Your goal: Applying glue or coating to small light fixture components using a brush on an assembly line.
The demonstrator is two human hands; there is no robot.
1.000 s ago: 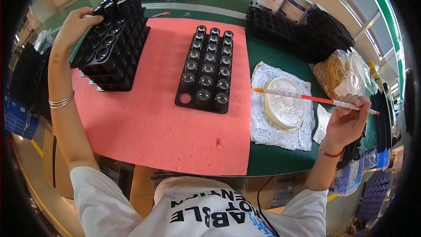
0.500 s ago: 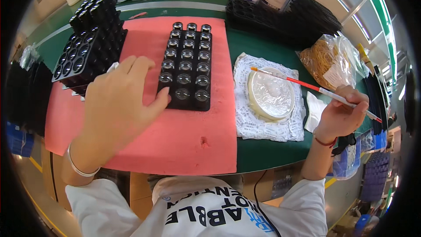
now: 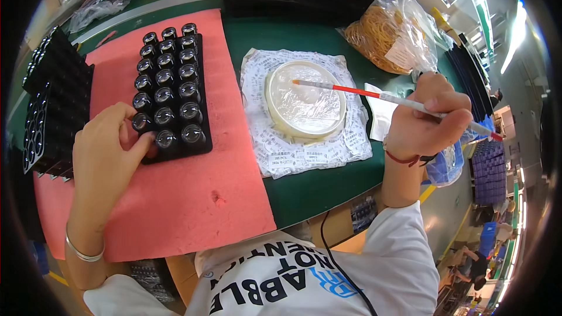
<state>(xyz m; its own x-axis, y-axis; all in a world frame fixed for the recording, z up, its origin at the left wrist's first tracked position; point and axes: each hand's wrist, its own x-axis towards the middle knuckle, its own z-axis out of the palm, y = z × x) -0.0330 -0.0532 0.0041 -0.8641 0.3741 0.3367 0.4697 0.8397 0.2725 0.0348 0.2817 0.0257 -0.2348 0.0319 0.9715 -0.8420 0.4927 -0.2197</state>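
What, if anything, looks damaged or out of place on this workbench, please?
The flat pink foam-like mat has a small dark gouge toward its near right corner, breaking an otherwise fairly smooth surface. A ragged pink scrap also lies stray on the green tabletop, just beyond the mat's far left corner.

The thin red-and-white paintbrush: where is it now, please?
In the head view, right of centre, the paintbrush is held in the right hand, its tip seen over the round whitish dish.
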